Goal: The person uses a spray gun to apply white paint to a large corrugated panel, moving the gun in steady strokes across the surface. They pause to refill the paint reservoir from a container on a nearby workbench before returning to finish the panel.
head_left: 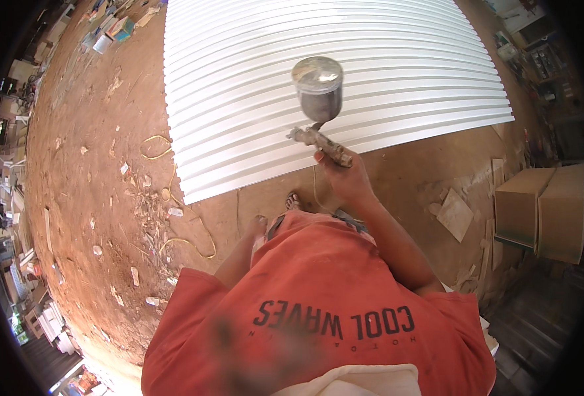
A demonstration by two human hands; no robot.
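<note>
My right hand (341, 173) grips a metal spray gun (321, 144) by its lower part and holds it up in front of me. A metal cup with a shiny lid (317, 89) stands upright on top of the gun, over a large white corrugated sheet (252, 79). A hose (315, 191) hangs below my right hand. My left hand (260, 226) is low at my left side beside my red shirt; its fingers are too hidden to make out.
A yellow hose (209, 247) winds over the dirt floor (87, 211) among scraps and debris. Cardboard boxes (562, 211) are at the right, near a loose pale board (455, 214). Piles of clutter (21, 264) line the left edge. My bare foot (292, 201) shows below the sheet's near edge.
</note>
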